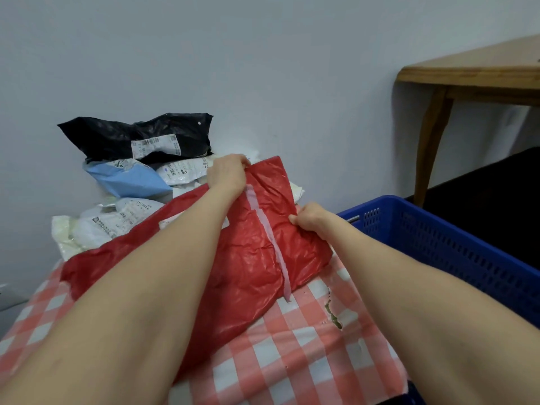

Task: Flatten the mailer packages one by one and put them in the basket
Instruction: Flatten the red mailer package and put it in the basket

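Note:
A large crinkled red mailer (pixel 251 258) with a pale pink adhesive strip lies tilted on the checkered table (pixel 295 346), its far end raised. My left hand (pixel 228 172) grips its far top edge. My right hand (pixel 311 219) pinches its right edge. Both forearms reach across the mailer and cover much of it. The blue plastic basket (pixel 455 249) stands to the right of the table, close to my right hand.
A pile of mailers leans against the wall behind the red one: a black one (pixel 117 135) on top, a light blue one (pixel 131 179), and white ones (pixel 96 226). The tablecloth is torn near its right edge (pixel 334 314). A wooden table (pixel 467 77) stands at the far right.

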{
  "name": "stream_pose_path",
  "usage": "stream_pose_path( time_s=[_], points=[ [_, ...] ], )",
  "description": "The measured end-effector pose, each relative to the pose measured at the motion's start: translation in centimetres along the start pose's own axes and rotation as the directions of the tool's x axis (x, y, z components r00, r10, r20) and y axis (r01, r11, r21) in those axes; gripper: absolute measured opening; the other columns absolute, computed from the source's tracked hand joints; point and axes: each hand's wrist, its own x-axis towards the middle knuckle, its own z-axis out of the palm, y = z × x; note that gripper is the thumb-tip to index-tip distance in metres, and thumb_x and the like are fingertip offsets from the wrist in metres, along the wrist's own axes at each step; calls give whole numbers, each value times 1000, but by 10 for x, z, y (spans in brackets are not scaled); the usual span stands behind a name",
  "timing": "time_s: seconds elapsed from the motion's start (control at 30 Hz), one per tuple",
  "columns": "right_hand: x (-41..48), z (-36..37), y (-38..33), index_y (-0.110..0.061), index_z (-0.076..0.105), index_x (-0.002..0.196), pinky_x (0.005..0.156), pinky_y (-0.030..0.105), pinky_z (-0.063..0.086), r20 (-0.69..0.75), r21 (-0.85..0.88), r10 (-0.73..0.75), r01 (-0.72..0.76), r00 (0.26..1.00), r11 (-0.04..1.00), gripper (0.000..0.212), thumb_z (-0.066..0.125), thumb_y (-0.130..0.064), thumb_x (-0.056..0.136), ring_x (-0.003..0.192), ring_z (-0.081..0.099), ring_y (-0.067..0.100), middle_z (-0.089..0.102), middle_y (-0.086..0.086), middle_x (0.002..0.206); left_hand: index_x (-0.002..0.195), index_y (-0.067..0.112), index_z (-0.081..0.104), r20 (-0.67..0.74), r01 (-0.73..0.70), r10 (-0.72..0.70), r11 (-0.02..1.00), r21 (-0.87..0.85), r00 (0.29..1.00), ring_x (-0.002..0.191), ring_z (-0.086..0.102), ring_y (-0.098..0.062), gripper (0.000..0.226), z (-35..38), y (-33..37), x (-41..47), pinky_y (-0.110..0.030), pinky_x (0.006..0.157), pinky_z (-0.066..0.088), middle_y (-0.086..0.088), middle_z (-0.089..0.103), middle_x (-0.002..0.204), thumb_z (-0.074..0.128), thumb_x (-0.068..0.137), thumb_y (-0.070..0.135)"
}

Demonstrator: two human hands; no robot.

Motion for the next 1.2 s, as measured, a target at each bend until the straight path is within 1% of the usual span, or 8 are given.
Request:
stream_pose_path(
  time_s=[0.1, 0.23, 0.3, 0.4, 0.47, 0.57, 0.7, 1.2],
  points=[
    [-16, -5, 5, 3, 48, 133, 99, 34, 40, 31, -275, 68, -57, 997, 960, 36, 36, -12, 103, 116, 54, 31, 52, 20, 135, 129, 21, 57, 57, -112, 116, 992, -58, 992, 123, 47, -31, 34, 5, 6, -13, -40, 98, 38, -13, 48, 131, 40, 100, 16],
    [-32, -11, 4, -4, 53, 89, 76, 34, 45, 125, -495, 156, -74, 980, 866, 23, 33, -9, 99, 77, 56, 25, 55, 13, 88, 122, 14, 63, 174, -96, 108, 992, -77, 979, 118, 51, -34, 33, 20, -2, -39, -41, 100, 42, -17, 52, 128, 42, 97, 12],
    [-36, -11, 1, -6, 55, 93, 80, 32, 50, 84, -577, 205, -120, 975, 808, 20, 41, -18, 97, 79, 61, 25, 58, 10, 85, 125, 11, 59, 246, -64, 82, 995, -80, 966, 118, 51, -38, 35, 25, -6, -58, -42, 100, 42, -20, 51, 128, 38, 97, 14],
    [-36, -9, -6, -15, 58, 117, 88, 34, 47, -217, -589, 6, -136, 976, 796, 29, 49, -34, 96, 110, 60, 27, 62, 6, 116, 147, 19, 31, 302, -82, 101, 994, -77, 948, 136, 33, -32, 48, 27, -11, -85, -47, 112, 28, -15, 33, 147, 32, 100, 27],
    [-31, -1, -16, -13, 54, 125, 92, 37, 44, -341, -563, -254, 19, 905, 826, 36, 46, -35, 98, 119, 52, 30, 56, 9, 128, 152, 28, 15, 312, -95, 103, 995, -43, 944, 145, 16, -26, 53, 26, -12, -94, -52, 116, 15, -6, 17, 158, 26, 101, 35],
    [-19, 25, -27, -17, 42, 140, 110, 41, 30, -128, -576, -477, 327, 869, 749, 43, 34, -32, 101, 136, 31, 29, 40, 8, 145, 152, 34, 5, 361, -108, 81, 993, 55, 929, 147, 0, -25, 52, 30, -18, -99, -59, 114, 5, 5, 2, 161, 17, 101, 41],
    [3, 48, -7, -31, 5, 154, 119, 48, -3, 109, -571, -240, 258, 965, 779, 63, 15, -58, 98, 148, -9, 30, -1, 2, 162, 150, 41, -1, 456, -72, 2, 988, 135, 890, 147, -7, -26, 52, 48, -37, -105, -60, 114, 0, 8, -4, 160, 10, 100, 49],
    [21, 55, 10, -43, -3, 150, 116, 49, -10, 180, -549, -126, 205, 976, 810, 63, 7, -67, 94, 148, -13, 29, -6, 4, 162, 150, 43, 5, 516, -11, -53, 993, 119, 855, 147, -3, -28, 53, 62, -41, -101, -61, 113, 3, 6, -1, 161, 11, 98, 56]
  ],
)
